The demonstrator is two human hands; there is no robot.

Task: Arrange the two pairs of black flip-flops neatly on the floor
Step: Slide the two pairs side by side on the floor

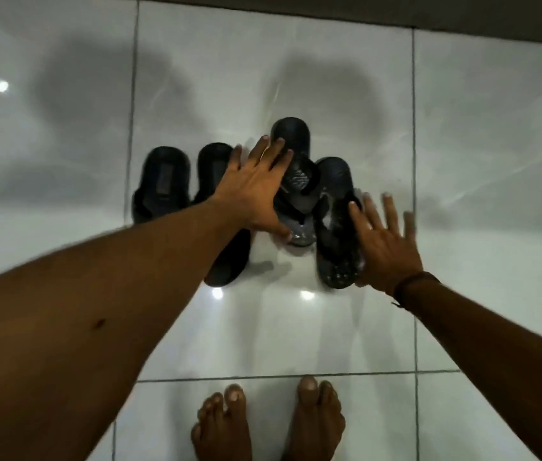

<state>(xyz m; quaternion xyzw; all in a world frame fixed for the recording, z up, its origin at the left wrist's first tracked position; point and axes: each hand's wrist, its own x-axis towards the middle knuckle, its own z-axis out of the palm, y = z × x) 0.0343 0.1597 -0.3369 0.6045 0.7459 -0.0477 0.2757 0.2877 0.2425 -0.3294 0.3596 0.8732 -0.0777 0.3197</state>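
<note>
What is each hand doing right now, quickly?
Left hand: open, fingers spread over the middle flip-flop, gripping nothing.
Right hand: open, beside the rightmost flip-flop, holding nothing.

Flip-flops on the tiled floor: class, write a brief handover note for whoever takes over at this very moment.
Left hand: open, spread over the third flip-flop, which sits further forward and skewed.
Right hand: open, against the outer edge of the rightmost flip-flop.
Done: the left pair lies side by side, parallel.
Left: pull the third flip-flop back level with its partner and straighten the right pair.
</note>
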